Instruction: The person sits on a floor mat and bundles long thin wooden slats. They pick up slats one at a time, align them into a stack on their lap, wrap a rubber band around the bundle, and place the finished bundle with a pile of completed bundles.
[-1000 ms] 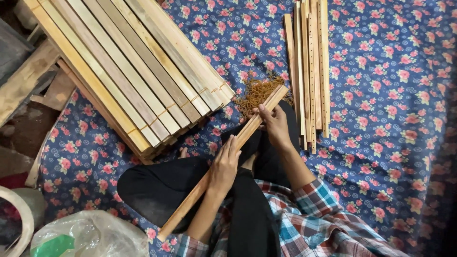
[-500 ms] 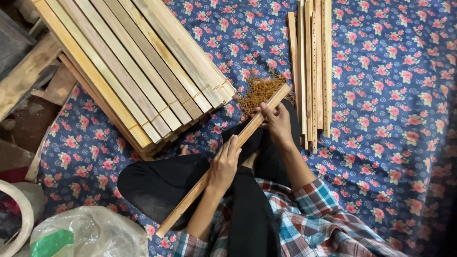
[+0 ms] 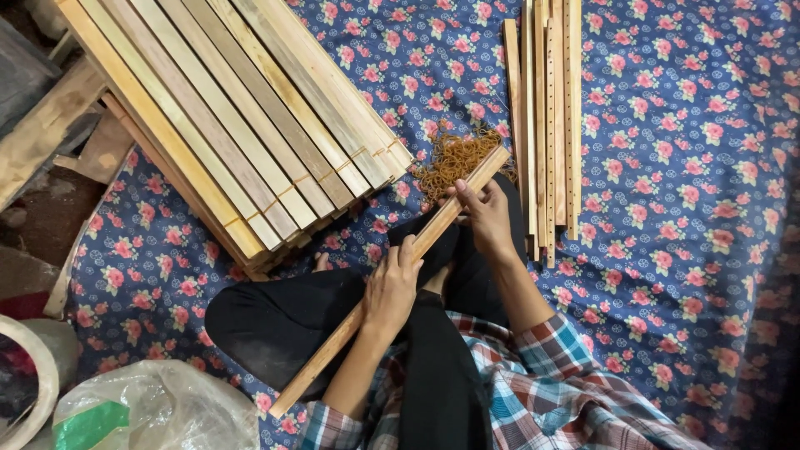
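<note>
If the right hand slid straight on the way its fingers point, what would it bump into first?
The right hand points up along the wooden stick, so it would probably meet the pile of orange-brown rubber bands first. The bundle of slats lies off to the left, though depth is unclear.

A long wooden slat [image 3: 392, 279] held across our lap

We see a pale, narrow, straight strip lying diagonally, its lower end near the plastic bag side and its upper end touching the heap of orange-brown rubber bands [image 3: 452, 158] on the flowered cloth.
</note>
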